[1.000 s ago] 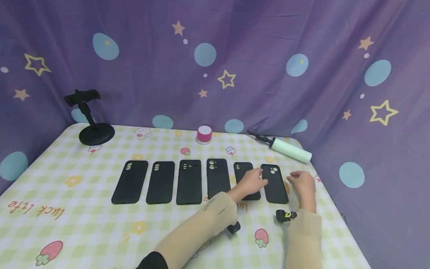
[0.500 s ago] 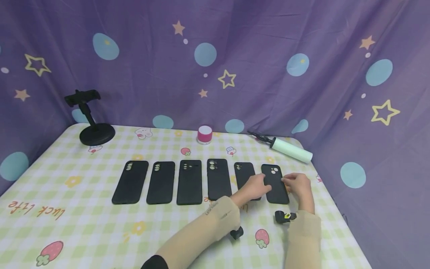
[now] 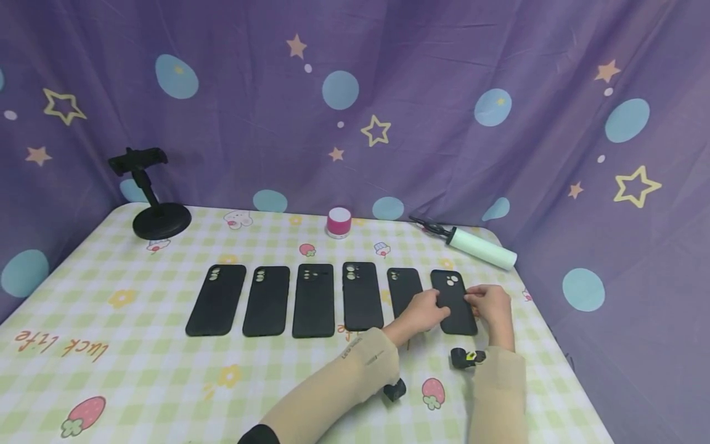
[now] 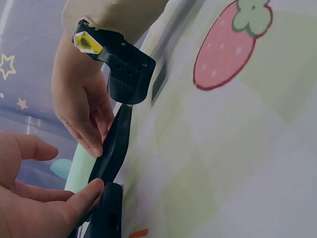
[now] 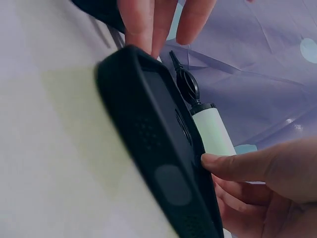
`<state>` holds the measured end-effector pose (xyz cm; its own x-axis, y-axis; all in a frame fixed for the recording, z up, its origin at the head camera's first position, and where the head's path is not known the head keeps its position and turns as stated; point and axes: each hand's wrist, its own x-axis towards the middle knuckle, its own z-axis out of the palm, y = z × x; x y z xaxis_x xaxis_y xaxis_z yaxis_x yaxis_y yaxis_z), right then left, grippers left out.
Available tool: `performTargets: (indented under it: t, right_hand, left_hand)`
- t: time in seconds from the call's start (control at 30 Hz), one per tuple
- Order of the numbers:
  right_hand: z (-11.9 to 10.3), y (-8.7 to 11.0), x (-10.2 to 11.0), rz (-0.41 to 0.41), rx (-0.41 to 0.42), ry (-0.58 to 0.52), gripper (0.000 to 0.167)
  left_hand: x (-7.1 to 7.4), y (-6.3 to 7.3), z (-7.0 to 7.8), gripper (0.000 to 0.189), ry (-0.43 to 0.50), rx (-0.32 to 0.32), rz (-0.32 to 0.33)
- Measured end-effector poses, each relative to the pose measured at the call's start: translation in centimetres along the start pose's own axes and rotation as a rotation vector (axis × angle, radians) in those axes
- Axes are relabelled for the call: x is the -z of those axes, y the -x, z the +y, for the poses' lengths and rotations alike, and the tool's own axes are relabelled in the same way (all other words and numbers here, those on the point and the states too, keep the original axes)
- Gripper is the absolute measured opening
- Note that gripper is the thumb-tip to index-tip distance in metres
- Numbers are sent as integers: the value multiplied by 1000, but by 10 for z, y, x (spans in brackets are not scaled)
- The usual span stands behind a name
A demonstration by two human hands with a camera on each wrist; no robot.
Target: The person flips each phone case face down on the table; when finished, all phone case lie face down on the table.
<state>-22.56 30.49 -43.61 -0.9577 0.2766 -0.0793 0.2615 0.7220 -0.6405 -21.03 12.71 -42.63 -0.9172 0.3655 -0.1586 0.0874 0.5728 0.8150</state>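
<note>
Several black phone cases lie in a row across the checked tablecloth. Both hands are at the rightmost phone case [image 3: 456,303], which has camera holes near its top. My left hand [image 3: 423,313] reaches over the neighbouring phone case [image 3: 403,288] and touches the left edge with fairly straight fingers. On the opposite edge, my right hand [image 3: 492,308] pinches the rim; the right wrist view shows the thumb [image 5: 233,166] on the rim of the phone case [image 5: 148,129] and the other fingers curled below. In the left wrist view, the left fingers [image 4: 81,198] meet the case's near end.
To the left lie more phone cases, among them one at the far left [image 3: 216,301]. A black phone stand [image 3: 161,221] is at the back left, a pink-and-white round container [image 3: 339,223] at the back middle. A pale green hand pump [image 3: 481,248] lies at the back right.
My right hand has moved left onto the right edge of the rightmost phone case and now pinches it. My left hand has shifted slightly right and nearer along the left edge.
</note>
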Motion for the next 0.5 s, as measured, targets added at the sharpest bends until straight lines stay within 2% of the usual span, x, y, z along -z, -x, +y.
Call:
performTargets:
  t: [0.27,0.5]
  right_hand:
    - [-4,-1,-3,70,42,50,20]
    - [-3,-1,-6,99,65,58,20]
  left_hand:
    - [0,1,-1,49,70,3,51]
    - [-2,0,1,44,108,17,86]
